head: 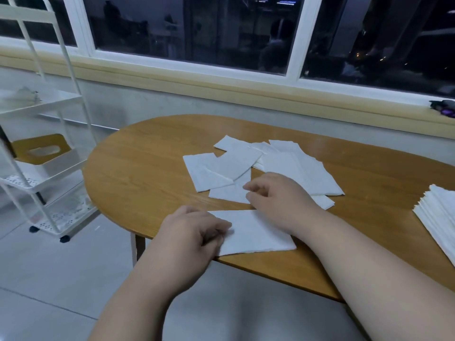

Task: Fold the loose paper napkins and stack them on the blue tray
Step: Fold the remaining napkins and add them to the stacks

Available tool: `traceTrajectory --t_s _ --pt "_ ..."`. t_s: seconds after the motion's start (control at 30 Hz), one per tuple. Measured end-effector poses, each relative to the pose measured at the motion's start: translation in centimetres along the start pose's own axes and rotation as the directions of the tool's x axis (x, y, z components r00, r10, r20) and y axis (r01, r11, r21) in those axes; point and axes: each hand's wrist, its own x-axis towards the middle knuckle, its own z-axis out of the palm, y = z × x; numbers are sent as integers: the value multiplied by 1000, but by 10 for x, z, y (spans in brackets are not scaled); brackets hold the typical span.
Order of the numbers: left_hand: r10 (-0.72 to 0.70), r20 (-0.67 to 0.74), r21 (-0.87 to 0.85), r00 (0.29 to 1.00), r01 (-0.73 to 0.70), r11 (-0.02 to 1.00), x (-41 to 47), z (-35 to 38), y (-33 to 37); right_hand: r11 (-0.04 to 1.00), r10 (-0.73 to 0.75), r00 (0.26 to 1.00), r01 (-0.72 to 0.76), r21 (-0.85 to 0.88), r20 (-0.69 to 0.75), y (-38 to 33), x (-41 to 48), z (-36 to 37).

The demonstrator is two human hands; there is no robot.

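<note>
We are pinching a flat white paper napkin [256, 235] with our left hand [194, 232] fingers; our right hand [278, 195] is resting curled (grip unclear); edges probably need aligning before creasing.

One white napkin [256, 232] lies flat at the near tabletop [147, 156] edge. Loose napkins [236, 163] overlap in a scatter just beyond. Layered stack [438, 217] at right edge.

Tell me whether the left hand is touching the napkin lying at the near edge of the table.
Touching. The head view shows the left hand pinching the near napkin at its left edge, with its fingers curled onto the paper.
</note>
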Motion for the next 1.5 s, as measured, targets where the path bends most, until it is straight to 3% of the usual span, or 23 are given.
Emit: traceTrajectory --t_s 0.17,0.23,0.47,0.6,0.87,0.97,1.17,1.33,1.4,1.5 --pt "-47 14 44 999 46 998 2 -4 -4 971 2 997 16 -237 77 5 10 11" --pt "-66 39 43 997 64 997 3 -6 -3 952 24 1000 -18 -306 15 10 5 7" --pt "-56 113 9 992 55 998 4 -11 4 942 149 963 -207 -265 -223 26 -15 6" --pt "-44 122 6 992 43 999 3 -12 5 887 230 940 -309 -344 -254 26 -15 8" --pt "-8 140 -8 990 9 1000 6 -3 10 956 281 915 -294 -1 -289 29 -15 6" --pt "1 137 -19 991 1 1000 7 -2 9 940 333 869 -278 196 -365 29 -17 -1" --pt "27 150 -23 988 -24 999 8 0 13 906 324 808 -116 407 -492 29 -21 -10" --pt "56 178 -3 982 -56 998 9 5 21 818 423 692 -15 575 -585 33 -39 -32" --pt "59 185 -5 981 -59 998 10 7 22 824 427 709 -49 565 -561 35 -46 -37" --pt "61 184 -8 981 -61 998 10 10 24 902 293 804 -52 429 -518 30 -58 -38"
